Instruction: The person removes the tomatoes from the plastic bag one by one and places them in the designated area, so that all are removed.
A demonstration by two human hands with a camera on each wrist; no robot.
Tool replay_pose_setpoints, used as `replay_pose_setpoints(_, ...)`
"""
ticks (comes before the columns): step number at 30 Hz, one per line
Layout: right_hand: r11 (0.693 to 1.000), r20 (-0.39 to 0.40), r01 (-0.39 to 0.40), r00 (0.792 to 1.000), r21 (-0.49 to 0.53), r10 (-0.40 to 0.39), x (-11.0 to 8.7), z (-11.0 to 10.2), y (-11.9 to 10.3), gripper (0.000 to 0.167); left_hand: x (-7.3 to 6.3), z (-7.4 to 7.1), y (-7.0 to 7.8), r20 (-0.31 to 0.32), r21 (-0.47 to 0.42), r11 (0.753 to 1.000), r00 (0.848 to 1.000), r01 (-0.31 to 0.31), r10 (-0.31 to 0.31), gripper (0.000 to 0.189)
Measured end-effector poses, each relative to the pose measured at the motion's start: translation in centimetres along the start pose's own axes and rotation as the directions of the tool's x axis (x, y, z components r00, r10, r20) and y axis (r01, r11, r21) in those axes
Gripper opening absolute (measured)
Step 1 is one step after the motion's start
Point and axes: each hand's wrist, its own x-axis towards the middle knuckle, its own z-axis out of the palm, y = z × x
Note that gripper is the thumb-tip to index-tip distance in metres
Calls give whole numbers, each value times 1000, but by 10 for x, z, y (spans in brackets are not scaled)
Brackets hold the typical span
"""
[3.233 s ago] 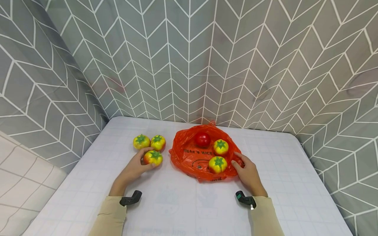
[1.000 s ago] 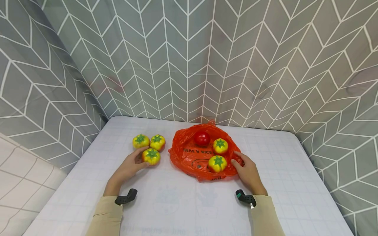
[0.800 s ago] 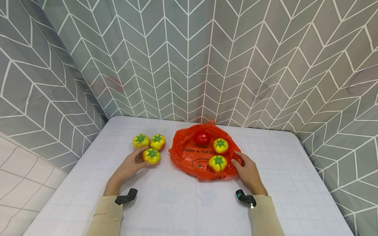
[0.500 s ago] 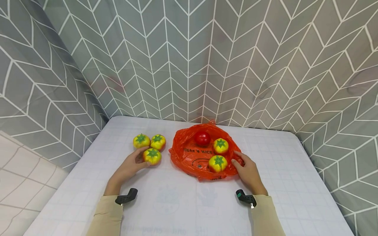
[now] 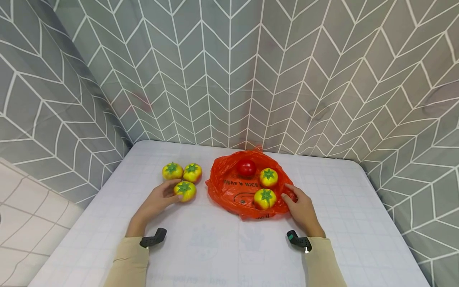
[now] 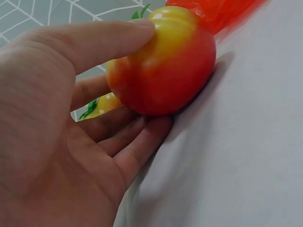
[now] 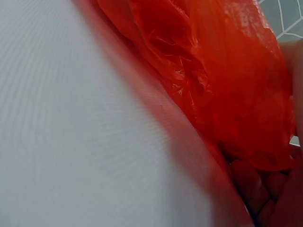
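Left hand [image 5: 156, 202] grips a glossy, rounded tomato [image 5: 185, 192], red below and yellow above with a green star-shaped top, just in front of two similar tomatoes [image 5: 192, 173]. Rightward, a strip of white table [image 5: 201, 217] separates it from the raised, crumpled left edge of a spread red bag [image 5: 217, 181]. Inside lie a plain red fruit [image 5: 246, 168] and two yellow tomatoes [image 5: 265, 199], while the right hand [image 5: 303, 209] holds the bag's right edge.
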Motion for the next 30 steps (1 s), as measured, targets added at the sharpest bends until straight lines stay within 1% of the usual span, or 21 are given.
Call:
replay_pose_setpoints(8, 1000, 4, -6, 1000, -7, 6, 0, -1, 0, 55, 2, 4, 2, -17, 12, 1000, 1000, 11, -11, 68)
replay_pose_setpoints(13, 1000, 3, 2, 1000, -6, -2, 0, -1, -2, 55, 1, 4, 1, -7, 5, 1000, 1000, 24, -24, 69)
replay_pose_setpoints(21, 1000, 10, -11, 1000, -3, 11, 0, -1, -2, 55, 0, 1, 0, 17, -19, 1000, 1000, 2, -2, 68)
replay_pose_setpoints(30, 1000, 11, -2, 1000, 3, 2, 0, -1, -1, 55, 1, 3, 0, -4, 6, 1000, 1000, 22, -22, 66)
